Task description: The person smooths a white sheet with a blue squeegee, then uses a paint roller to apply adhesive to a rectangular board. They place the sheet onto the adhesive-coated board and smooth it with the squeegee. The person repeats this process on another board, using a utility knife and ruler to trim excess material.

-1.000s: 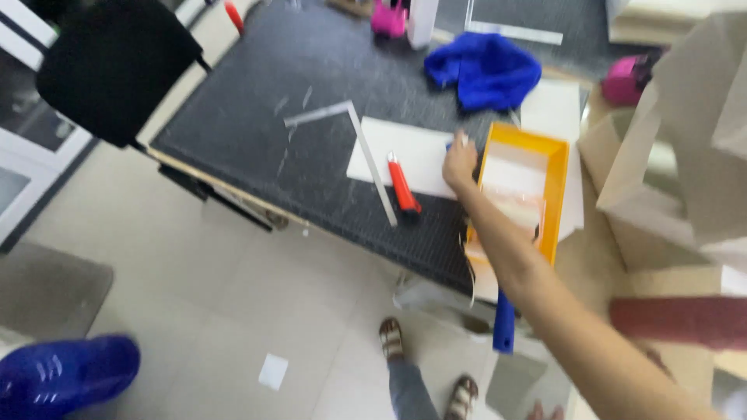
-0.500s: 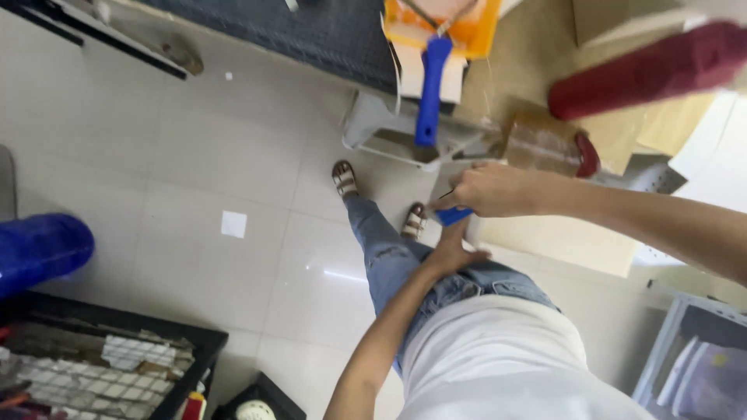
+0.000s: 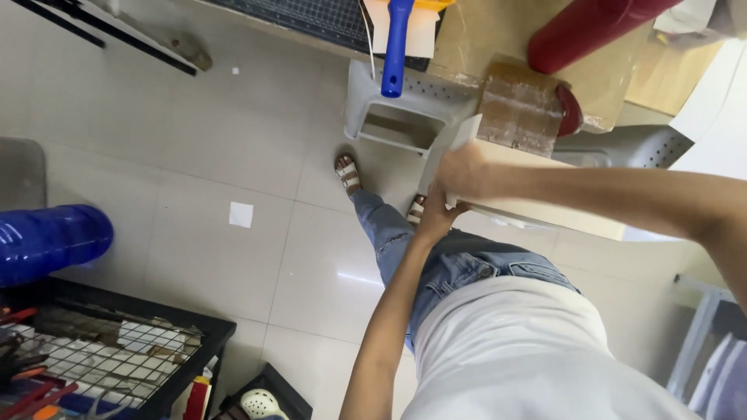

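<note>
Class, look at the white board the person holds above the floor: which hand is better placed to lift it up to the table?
Probably the right hand. It wraps over the upper end of the white board, nearer the table edge. The left hand only supports the board's lower edge from beneath.

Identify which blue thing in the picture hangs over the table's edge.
The blue handle at the top hangs past the table edge above the grey stool. The other blue thing, a big bottle, lies at the far left.
</note>
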